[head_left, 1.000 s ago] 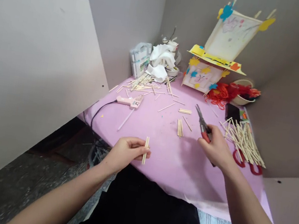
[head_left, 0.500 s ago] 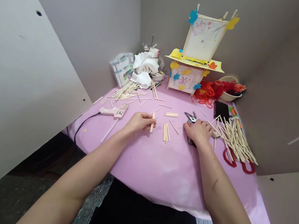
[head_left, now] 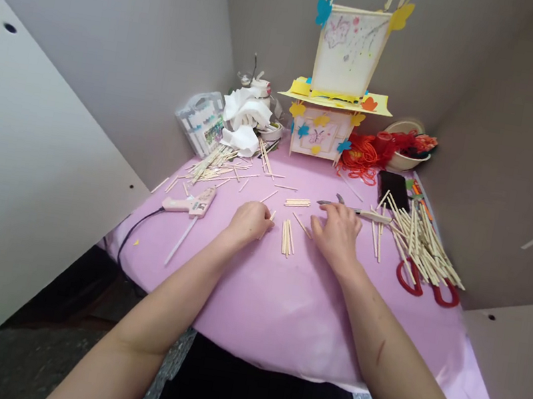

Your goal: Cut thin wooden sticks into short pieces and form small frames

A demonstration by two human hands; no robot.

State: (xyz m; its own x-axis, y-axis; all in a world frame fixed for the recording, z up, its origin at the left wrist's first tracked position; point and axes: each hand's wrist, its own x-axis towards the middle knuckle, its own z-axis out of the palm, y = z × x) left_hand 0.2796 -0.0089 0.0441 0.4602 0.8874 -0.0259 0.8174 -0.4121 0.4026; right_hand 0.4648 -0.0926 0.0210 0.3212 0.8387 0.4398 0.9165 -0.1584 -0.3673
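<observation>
My left hand (head_left: 249,222) is closed around short wooden sticks (head_left: 272,216), whose ends show at the fingertips. To its right lies a small bundle of wooden sticks (head_left: 287,238), with another short row of sticks (head_left: 298,202) behind and a single stick (head_left: 301,225) slanting beside it. My right hand (head_left: 337,232) rests low over the table, fingers apart and bent, its thumb close to the single stick. Metal pliers (head_left: 330,203) poke out beyond its fingers; their handles are hidden under the hand.
A pink glue gun (head_left: 192,203) with a cord lies left. Red-handled scissors (head_left: 409,276) sit under a stick pile (head_left: 428,245). Behind stand a decorated paper-and-stick model (head_left: 320,134), red cord (head_left: 367,158), a bowl (head_left: 407,161), a phone (head_left: 393,189) and white tissue (head_left: 247,115).
My left hand has turned, so the sticks in it now show less. My right hand has shifted left from the pliers towards the single stick. The view has shifted slightly.
</observation>
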